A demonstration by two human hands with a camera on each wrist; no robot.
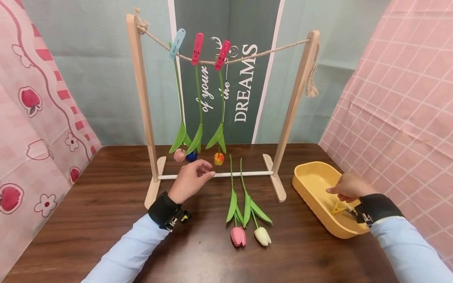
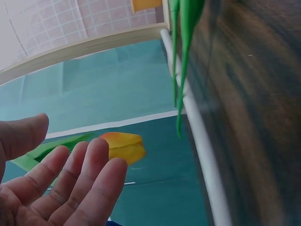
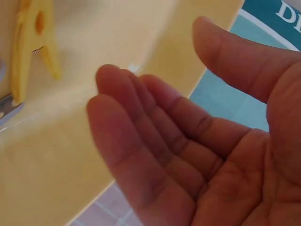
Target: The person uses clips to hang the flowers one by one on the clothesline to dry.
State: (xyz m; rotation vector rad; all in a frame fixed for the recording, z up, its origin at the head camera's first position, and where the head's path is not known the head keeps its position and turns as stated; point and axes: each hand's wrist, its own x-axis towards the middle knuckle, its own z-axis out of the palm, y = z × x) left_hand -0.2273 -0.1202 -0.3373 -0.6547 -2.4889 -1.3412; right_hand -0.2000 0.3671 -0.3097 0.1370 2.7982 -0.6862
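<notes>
Head view: an orange flower (image 1: 218,158) hung near the left hand (image 1: 191,180); a tub (image 1: 313,173) lay under the right hand (image 1: 350,186). Left wrist view: thumb and fingers were apart. Right wrist view: fingers were together, thumb apart; a cropped peg (image 3: 23,56) seemingly lay beyond the fingertips.

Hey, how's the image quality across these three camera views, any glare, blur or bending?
Head view: fairly even light, the pink tulip reasonably crisp, a faint sheen on the tabletop; left wrist view: dimmer and soft, the wooden post looking bowed, probably lens distortion; right wrist view: the yellow clothespin soft-edged, the tray pale, slightly washed out.
</notes>
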